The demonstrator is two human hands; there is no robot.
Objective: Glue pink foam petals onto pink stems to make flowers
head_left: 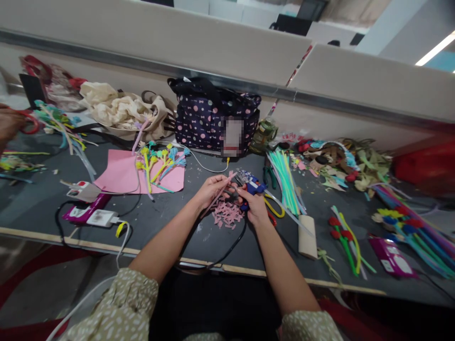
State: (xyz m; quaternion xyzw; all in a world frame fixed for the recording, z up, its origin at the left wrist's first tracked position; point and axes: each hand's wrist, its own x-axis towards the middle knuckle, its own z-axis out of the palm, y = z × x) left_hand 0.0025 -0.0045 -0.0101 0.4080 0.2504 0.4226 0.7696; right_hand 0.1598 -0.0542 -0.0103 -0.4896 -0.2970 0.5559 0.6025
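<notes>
My left hand (213, 189) is closed, pinching a narrow pink strip (214, 202) that slants down past the fingers. Close beside it, my right hand (251, 201) is closed too, with the thumb on top. A small dark object (232, 194) shows between the hands; I cannot tell what it is or whether the right fingers hold it. Below them lies a heap of short pink pieces (227, 214). Just behind the right hand is a blue glue gun (254, 185), a clear glue stick (291, 214) trailing from it. A yellow handle loop (277, 207) shows beside the right wrist.
Pink sheet (115, 173) with pipe-cleaner flowers (156, 163) lies left, near a power strip (88, 210). A polka-dot bag (199, 118) and green bottle (263, 135) stand behind. Pliers (269, 175) and green pipe cleaners (286, 182) lie right. Another person's hand (10, 125) is far left.
</notes>
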